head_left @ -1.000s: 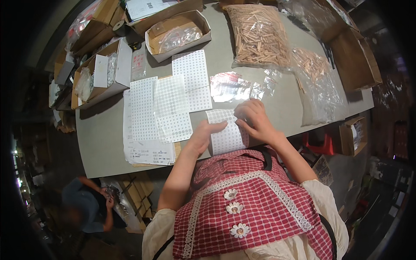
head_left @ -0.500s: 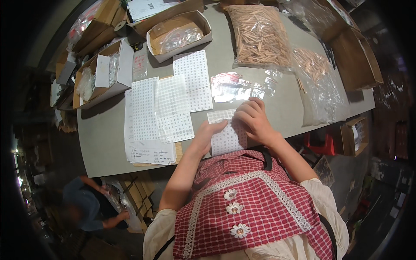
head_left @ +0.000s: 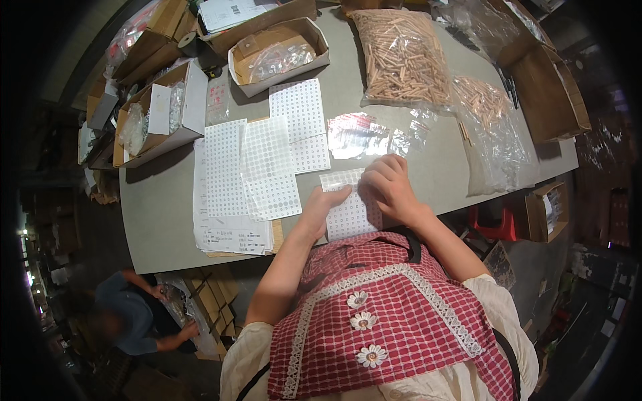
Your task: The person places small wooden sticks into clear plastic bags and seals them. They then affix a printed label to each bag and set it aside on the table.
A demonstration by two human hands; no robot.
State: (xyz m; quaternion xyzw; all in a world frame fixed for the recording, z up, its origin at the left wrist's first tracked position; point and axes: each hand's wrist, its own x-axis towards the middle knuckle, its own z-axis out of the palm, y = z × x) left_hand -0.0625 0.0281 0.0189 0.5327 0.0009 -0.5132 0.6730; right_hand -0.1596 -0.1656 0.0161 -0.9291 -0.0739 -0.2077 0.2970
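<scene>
A white sticker sheet (head_left: 351, 217) printed with rows of small marks lies against the table's near edge, in front of my apron. My left hand (head_left: 321, 208) grips its left side, the thumb on top. Over the sheet's upper right part, my right hand (head_left: 393, 188) has its fingers curled and closed; what is between the fingertips is hidden. Small clear plastic bags (head_left: 358, 135) lie just beyond both hands. To the left are more sticker sheets (head_left: 225, 167), one of them partly stripped to pale circles (head_left: 269, 150), on top of papers with writing (head_left: 234, 240).
A big clear bag of wooden dowels (head_left: 403, 60) stands at the back, an opened dowel bag (head_left: 498, 134) to its right. Boxes (head_left: 277, 57) with small bagged parts line the back left. A red stool (head_left: 493, 224) is below the right edge. Another person (head_left: 130, 314) works at lower left.
My right hand's fingers have drawn slightly down and curled closer to the sheet. My left hand stays in place. The rest of the table looks unchanged.
</scene>
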